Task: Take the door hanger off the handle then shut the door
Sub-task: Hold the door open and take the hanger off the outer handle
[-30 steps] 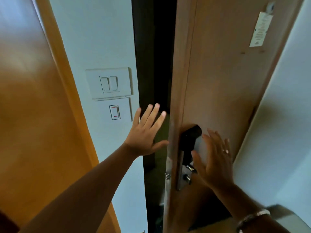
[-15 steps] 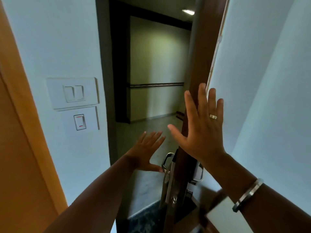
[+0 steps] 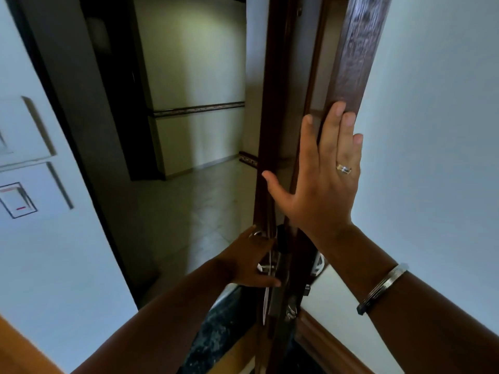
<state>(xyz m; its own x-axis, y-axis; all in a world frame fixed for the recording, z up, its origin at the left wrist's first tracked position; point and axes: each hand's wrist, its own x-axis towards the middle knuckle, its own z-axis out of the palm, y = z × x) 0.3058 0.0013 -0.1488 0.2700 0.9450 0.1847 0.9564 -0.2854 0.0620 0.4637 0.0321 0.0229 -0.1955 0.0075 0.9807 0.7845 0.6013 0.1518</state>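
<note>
The wooden door (image 3: 353, 49) stands wide open and I see it almost edge-on, close to the right wall. My right hand (image 3: 324, 179) lies flat on its inner face, fingers stretched upward. My left hand (image 3: 243, 263) reaches round to the outer side, thumb and forefinger apart on either side of the silver outer handle (image 3: 264, 267). A thin card, the door hanger (image 3: 266, 303), hangs edge-on below that handle, right beside my left thumb. Part of the inner handle (image 3: 318, 263) shows behind my right wrist.
Light switch plates (image 3: 19, 201) sit on the white wall at the left, beside the dark door frame (image 3: 67, 103). A dim tiled corridor (image 3: 205, 206) lies beyond the doorway. A white wall (image 3: 432, 130) with a wooden skirting (image 3: 324, 341) stands directly to the right of the door.
The door has swung from nearly shut to wide open. My right hand went from the inner handle up onto the door face. My left hand dropped and reached round to the outer handle.
</note>
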